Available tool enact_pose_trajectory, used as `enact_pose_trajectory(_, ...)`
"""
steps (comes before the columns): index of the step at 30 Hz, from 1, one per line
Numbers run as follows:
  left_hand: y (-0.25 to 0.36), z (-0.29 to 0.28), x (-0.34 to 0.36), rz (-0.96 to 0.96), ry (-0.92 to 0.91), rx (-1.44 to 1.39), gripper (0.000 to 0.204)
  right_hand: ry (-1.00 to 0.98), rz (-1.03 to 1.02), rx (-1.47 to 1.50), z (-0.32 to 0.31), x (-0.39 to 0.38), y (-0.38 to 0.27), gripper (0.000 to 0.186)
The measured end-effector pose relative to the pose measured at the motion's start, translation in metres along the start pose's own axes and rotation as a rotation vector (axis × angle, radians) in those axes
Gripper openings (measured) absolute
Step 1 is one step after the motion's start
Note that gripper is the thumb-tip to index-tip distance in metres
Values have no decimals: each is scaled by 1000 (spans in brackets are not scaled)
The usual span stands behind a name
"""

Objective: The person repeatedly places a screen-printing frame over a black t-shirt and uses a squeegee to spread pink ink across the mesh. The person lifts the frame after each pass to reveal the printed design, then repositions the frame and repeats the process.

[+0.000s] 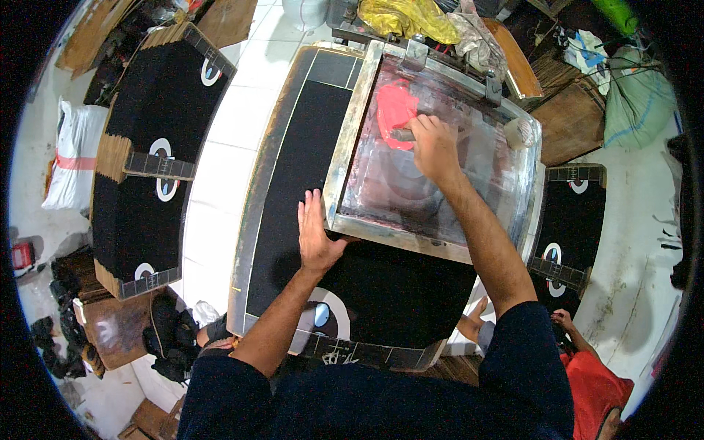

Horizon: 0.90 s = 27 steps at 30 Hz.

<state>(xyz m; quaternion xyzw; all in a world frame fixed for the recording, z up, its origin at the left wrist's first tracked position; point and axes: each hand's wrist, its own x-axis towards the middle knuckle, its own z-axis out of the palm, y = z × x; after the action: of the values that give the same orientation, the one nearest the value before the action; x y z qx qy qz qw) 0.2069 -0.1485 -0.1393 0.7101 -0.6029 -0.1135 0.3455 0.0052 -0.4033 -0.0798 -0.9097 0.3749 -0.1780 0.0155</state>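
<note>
A screen-printing frame [427, 246] with a pale, ink-stained border lies over a dark board on the table in front of me. Inside it, a thick patch of pinkish-red ink [397, 103] sits on the upper left of the mesh [469, 192]. My right hand [435, 150] is closed on a short, greyish flat scraper [402, 135] whose end meets the lower part of the ink. At the frame's near left corner is my left hand [320, 236], fingers stretched out beside the border, thumb along the near edge. The black panel [407, 293] shows below the frame, with a white ring print [326, 312].
Metal clamps [416, 53] hold the frame's far edge. A cup [518, 133] stands at its right. Stacked black printed panels [150, 158] are on the left, more panels [568, 227] on the right. Yellow cloth [407, 20] lies behind. A person in red [598, 392] is at lower right.
</note>
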Motion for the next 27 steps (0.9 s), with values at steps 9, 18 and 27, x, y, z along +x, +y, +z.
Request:
enact_pose_trajectory(9,-9,8,-12,76,136,-279,113,-180,30,201,-12,32,29,34)
enact_pose_trajectory(18,-8,7,-13,57,109,-253,111,-229,25,344,7,95,53,32)
enact_pose_trajectory(27,-5,5,-14,26,92,-223,110,-21,91,253,6,0,6,41)
